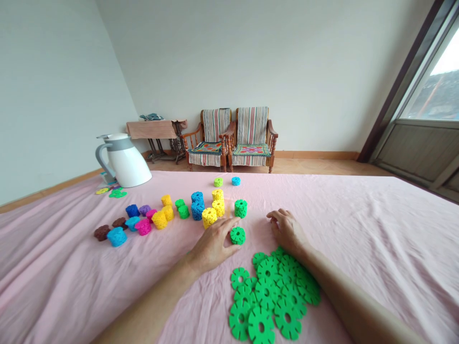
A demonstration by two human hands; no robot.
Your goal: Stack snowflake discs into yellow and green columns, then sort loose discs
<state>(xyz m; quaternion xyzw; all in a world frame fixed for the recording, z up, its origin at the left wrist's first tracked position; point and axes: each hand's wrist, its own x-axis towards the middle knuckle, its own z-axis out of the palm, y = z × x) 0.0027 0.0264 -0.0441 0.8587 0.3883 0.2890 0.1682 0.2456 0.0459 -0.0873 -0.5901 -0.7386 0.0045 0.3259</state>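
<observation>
Several yellow stacks [209, 217] could topple if nudged by the left hand [217, 242], which curves around a short green stack [241, 240] on the pink cloth [358, 210]; whether it grips cannot be told. An uneven squeeze might shear that stack. Rightward, loose green discs [274, 279] could scatter if brushed by the half-curled right hand [289, 231], its hold unclear.

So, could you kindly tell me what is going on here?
A person's left hand is curved around the left side of a short stack of notched green discs; a taller stack of green discs stands just beyond. The right hand is half curled over the pink cloth, with no disc visible in it. Nearer the camera lies a loose pile of flat green discs. Stacks in other colours stand off to the left.
</observation>
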